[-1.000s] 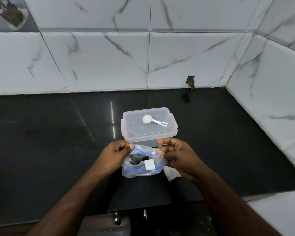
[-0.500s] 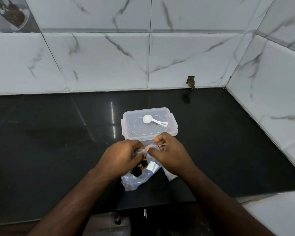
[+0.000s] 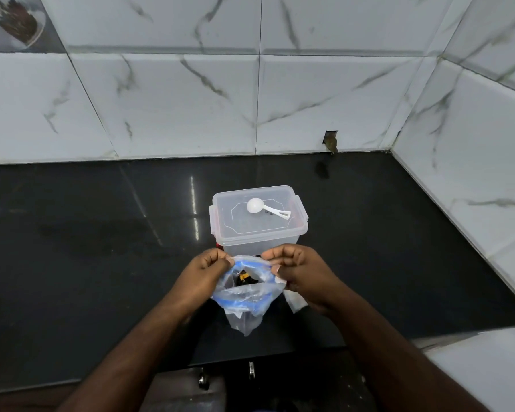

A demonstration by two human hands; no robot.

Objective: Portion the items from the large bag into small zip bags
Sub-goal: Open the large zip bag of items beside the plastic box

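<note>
Black counter (image 3: 101, 233); unlabelled zip bag (image 3: 246, 295)

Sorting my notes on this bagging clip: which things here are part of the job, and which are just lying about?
In the job: zip bag, left hand, right hand.
Lying about: lidded plastic box, white scoop on its lid, black counter.

1. No text, brand, number or sign can be read anywhere.
2. The small white label (image 3: 280, 280) on the clear plastic zip bag with blue seal (image 3: 244, 304) is too small to read.
</note>
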